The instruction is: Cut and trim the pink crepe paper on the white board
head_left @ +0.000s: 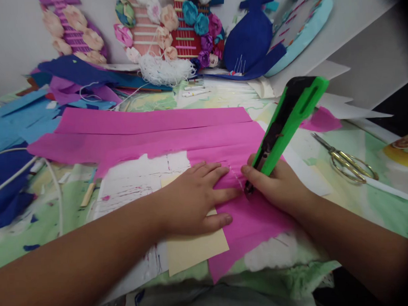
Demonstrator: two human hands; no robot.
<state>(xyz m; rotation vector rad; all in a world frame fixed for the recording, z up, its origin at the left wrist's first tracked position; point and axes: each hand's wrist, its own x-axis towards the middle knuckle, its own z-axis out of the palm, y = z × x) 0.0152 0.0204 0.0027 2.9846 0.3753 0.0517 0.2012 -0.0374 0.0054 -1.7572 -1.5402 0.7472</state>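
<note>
My right hand (276, 181) grips a green and black utility knife (284, 127), held slanted with its tip down on bright pink paper (254, 223). Just left of the tip, a pale dashed line runs across the pink surface. My left hand (202, 198) lies flat with fingers spread, pressing on the pink paper and on a cream sheet (198, 252). Beneath these is a white board (131, 187) marked with many cut lines and dark streaks.
Gold-handled scissors (346, 162) lie at the right. Blue paper scraps (23, 116) and a white cord (59, 195) are at the left. Along the back stand decorated paper guitar shapes (185, 36), a ball of white thread (166, 70) and a dark blue shape (248, 38).
</note>
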